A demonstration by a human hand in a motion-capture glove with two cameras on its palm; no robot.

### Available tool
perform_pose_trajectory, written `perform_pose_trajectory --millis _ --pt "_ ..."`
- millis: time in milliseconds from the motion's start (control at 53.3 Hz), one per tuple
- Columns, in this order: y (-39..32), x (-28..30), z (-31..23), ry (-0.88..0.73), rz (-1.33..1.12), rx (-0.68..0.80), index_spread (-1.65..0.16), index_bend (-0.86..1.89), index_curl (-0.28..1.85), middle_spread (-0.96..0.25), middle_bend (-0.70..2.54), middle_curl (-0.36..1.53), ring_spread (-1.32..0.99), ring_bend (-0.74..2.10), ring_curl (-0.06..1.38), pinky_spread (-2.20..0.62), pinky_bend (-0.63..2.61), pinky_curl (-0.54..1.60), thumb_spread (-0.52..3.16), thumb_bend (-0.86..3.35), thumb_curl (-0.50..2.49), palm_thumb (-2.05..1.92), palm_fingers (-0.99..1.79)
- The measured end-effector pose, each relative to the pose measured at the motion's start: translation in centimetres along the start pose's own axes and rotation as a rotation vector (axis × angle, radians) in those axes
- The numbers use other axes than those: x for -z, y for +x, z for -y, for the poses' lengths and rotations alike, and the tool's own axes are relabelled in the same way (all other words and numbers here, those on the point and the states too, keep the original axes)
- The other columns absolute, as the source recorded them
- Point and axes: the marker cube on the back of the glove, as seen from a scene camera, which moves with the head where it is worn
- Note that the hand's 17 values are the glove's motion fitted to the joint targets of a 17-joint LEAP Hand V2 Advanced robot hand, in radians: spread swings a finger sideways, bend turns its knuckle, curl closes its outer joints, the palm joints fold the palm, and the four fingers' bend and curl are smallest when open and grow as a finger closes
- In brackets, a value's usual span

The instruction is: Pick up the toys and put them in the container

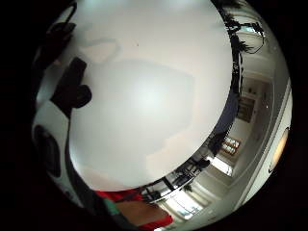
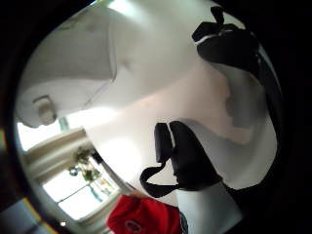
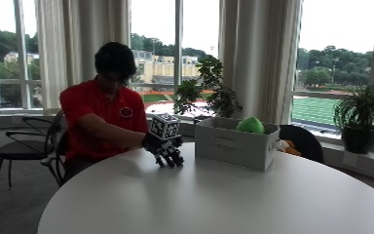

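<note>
Person (image 3: 102, 117) in red shirt sits at the desk's (image 3: 226, 204) 10 o'clock edge. Gloved right hand (image 3: 167, 152) hangs w/ fingers pointing down, relaxed and apart, holding nothing, fingertips at or just above the bare top; palm views show only white surface. Likely resting between grabs. Container (image 3: 233, 144) stands just beside it toward 3 o'clock, within easy reach; green toy (image 3: 251, 125) pokes above its rim, so already in. Orange-brown toy (image 3: 289, 146) peeks out behind the container's far corner; can't tell what it rests on.

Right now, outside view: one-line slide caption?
Gloved right hand rests fingers-down on white table beside grey container holding green toy.
</note>
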Motion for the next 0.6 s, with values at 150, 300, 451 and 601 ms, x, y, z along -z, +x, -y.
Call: perform_pose_trajectory --millis 150,300,451,601 --pt "-0.4 -0.3 -0.4 0.004 -0.005 -0.003 -0.47 0.19 0.44 -0.29 0.18 0.32 -0.49 0.39 0.31 -0.25 0.89 0.34 1.29 -0.01 0.3 0.06 0.37" --pt "-1.0 -0.6 -0.7 0.004 -0.005 -0.002 -0.47 0.19 0.44 -0.29 0.18 0.32 -0.49 0.39 0.32 -0.25 0.89 0.34 1.29 -0.01 0.3 0.06 0.37" --pt "-0.4 -0.3 -0.3 0.008 -0.007 0.004 -0.47 0.19 0.44 -0.29 0.18 0.32 -0.49 0.39 0.32 -0.25 0.89 0.34 1.29 -0.01 0.3 0.06 0.37" --pt "-0.3 -0.2 -0.2 0.006 -0.001 0.003 -0.46 0.19 0.44 -0.29 0.18 0.32 -0.49 0.39 0.32 -0.25 0.89 0.34 1.29 -0.01 0.3 0.06 0.37"
